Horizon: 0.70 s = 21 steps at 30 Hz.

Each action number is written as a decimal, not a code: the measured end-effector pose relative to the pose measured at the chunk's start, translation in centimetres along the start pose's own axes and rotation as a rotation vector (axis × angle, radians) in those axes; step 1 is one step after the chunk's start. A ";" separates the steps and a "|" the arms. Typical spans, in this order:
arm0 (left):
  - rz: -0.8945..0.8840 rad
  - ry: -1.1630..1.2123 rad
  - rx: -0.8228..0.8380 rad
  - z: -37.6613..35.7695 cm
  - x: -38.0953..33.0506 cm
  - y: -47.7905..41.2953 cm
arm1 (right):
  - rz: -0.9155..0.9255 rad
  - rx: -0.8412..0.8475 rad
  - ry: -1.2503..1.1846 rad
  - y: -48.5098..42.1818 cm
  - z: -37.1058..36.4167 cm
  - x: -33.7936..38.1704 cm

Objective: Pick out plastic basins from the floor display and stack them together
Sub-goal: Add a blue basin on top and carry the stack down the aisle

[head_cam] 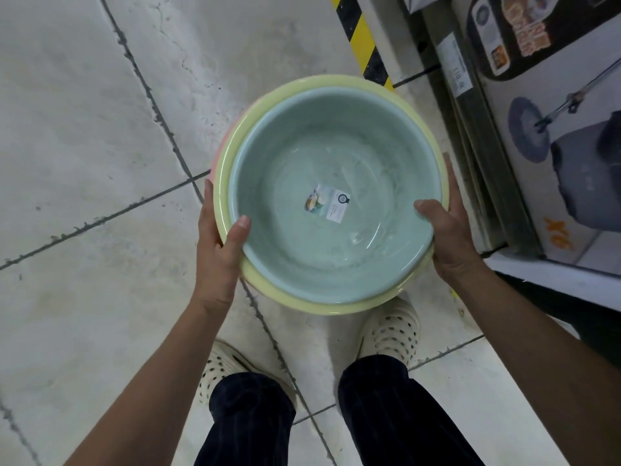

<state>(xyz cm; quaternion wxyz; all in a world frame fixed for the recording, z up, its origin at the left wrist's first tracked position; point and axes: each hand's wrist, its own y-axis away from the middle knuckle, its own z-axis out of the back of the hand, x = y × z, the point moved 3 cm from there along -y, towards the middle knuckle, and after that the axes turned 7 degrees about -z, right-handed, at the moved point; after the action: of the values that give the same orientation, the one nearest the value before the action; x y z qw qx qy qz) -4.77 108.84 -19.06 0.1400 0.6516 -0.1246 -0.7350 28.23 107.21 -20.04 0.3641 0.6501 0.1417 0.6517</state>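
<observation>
I hold a nested stack of plastic basins in front of me, above the floor. A pale green basin (312, 156) with a paper label (327, 205) on its bottom sits inside a yellow basin (302, 302). A sliver of a pink basin (220, 149) shows under the yellow one at the left. My left hand (218, 243) grips the left rim, thumb over the green basin's edge. My right hand (448, 230) grips the right rim the same way.
White floor tiles (84, 146) with dark grout spread to the left. A shelf unit (477, 129) with boxed goods (554, 146) stands at the right. Yellow-black hazard tape (364, 42) runs along the floor at the top. My shoes (389, 331) are directly below.
</observation>
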 end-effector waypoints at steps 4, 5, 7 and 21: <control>-0.036 0.011 0.016 0.3 -1.6 0.1 | 0.004 -0.015 -0.021 0.6 -0.2 0.9; -0.031 0.016 0.021 0.5 -2.2 0.5 | 0.001 -0.013 -0.027 1.1 -0.3 1.3; -0.003 0.037 0.007 1.0 -3.9 1.7 | -0.019 -0.018 -0.038 2.1 -0.1 2.1; 0.064 0.066 -0.164 14.6 -31.4 11.3 | -0.109 0.139 -0.037 21.6 -7.8 26.7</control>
<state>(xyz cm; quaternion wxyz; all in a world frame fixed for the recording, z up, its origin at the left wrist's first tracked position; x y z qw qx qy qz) -15.29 109.88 15.81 0.2201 0.6576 -0.0802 -0.7160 17.53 112.05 13.21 0.3556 0.6770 0.2153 0.6074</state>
